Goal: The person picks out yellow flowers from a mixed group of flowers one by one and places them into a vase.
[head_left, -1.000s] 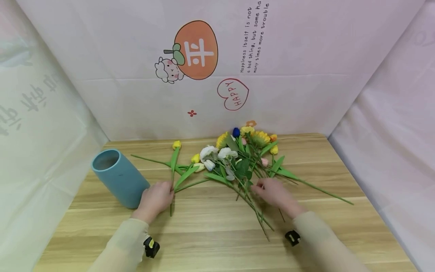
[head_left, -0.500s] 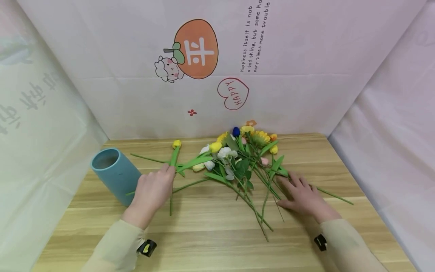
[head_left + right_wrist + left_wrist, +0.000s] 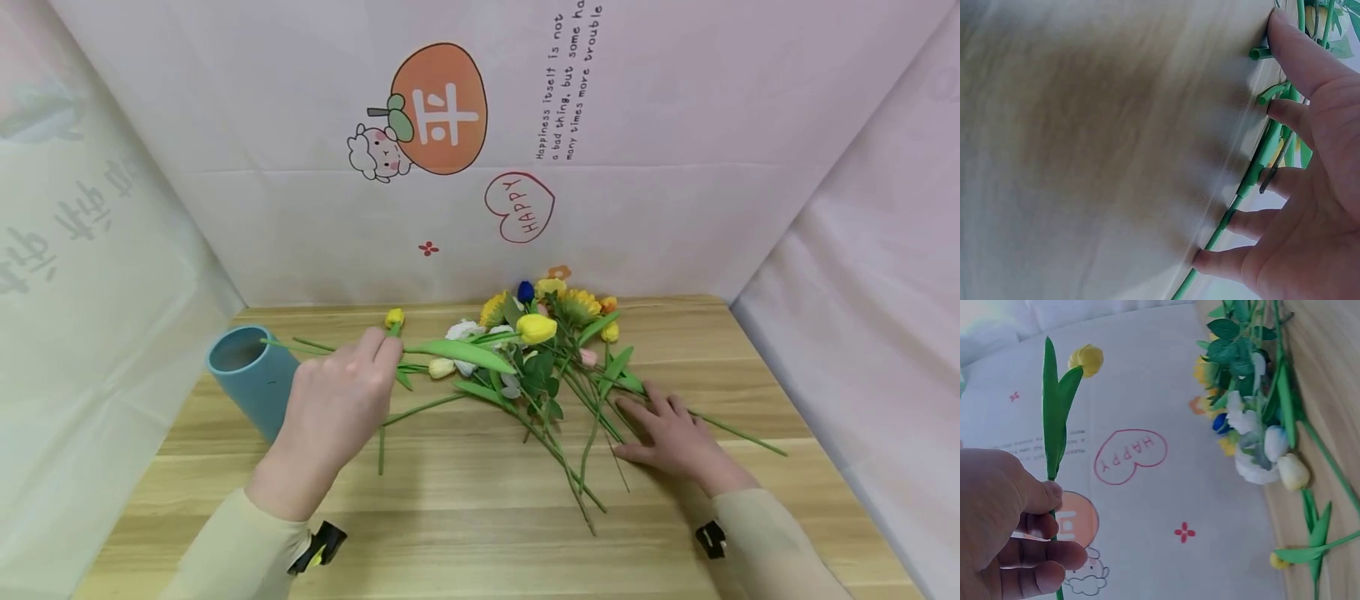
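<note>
In the head view my left hand (image 3: 333,408) is raised off the table and pinches the green stem of a yellow tulip (image 3: 537,329). The tulip lies sideways, its bloom to the right and its stem end near the vase mouth. Thumb and fingers curl round that stem in the left wrist view, below the leaf (image 3: 1054,419). My right hand (image 3: 675,437) rests with spread fingers among the stems at the right. Its fingertips touch the table and a green stem (image 3: 1216,234) in the right wrist view. A blue vase (image 3: 262,392) stands beside my left hand, partly hidden by it.
Artificial flowers lie heaped in the middle, among them a sunflower (image 3: 579,307), a blue tulip (image 3: 525,291) and white blooms (image 3: 462,332). Another yellow tulip (image 3: 394,317) lies behind my left hand. The wooden table (image 3: 480,542) meets white printed cloth (image 3: 660,225) at the back and sides.
My left hand has picked up the yellow tulip from beside the white blooms and lifted it, swinging it flat. My right hand has moved right and spread its fingers on the stems.
</note>
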`<state>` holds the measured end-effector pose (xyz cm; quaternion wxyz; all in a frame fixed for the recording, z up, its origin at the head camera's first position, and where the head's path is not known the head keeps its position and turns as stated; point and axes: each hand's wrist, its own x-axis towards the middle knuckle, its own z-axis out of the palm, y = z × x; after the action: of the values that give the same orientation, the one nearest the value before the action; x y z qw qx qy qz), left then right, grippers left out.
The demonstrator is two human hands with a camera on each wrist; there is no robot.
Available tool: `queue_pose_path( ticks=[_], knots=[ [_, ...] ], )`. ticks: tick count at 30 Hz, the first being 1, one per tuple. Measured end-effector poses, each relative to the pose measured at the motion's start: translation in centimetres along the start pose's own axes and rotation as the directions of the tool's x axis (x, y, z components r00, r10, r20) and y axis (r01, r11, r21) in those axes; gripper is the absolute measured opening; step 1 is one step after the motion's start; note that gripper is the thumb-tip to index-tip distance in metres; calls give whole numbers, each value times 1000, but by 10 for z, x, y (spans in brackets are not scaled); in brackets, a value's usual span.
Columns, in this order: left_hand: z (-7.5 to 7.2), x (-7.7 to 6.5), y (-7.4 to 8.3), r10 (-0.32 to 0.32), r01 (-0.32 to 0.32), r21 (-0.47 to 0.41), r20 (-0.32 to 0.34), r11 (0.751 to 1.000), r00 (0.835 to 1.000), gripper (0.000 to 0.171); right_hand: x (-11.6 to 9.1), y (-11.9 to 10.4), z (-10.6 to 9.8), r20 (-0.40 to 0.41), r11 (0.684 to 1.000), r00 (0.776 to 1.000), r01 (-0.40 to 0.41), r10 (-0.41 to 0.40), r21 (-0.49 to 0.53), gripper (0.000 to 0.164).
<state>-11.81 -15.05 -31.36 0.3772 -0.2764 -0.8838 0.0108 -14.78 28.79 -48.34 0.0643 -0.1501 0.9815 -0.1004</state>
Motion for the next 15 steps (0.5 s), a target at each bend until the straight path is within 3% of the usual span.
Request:
queue_pose_path(
  ticks=[5,10,13,15],
  knots=[
    [-3,5,-14,-47,46,-20,-57,999,997,11,-1,-2,0,-17,1000,1000,2,-2,1,83],
    [-1,1,-39,-148,141,-71,-103,987,984,7,-2,-3,0,-28,1000,1000,6,-6,3,82],
    [-1,-4,-56,-251,243,-97,-84,965,964,8,-3,-3,1,-37,1000,999,13,-13,-2,81],
    [-1,-8,-66,-339,332,-120,-43,936,940,10,-3,-2,1,-40,1000,999,15,-15,-5,80]
  ],
)
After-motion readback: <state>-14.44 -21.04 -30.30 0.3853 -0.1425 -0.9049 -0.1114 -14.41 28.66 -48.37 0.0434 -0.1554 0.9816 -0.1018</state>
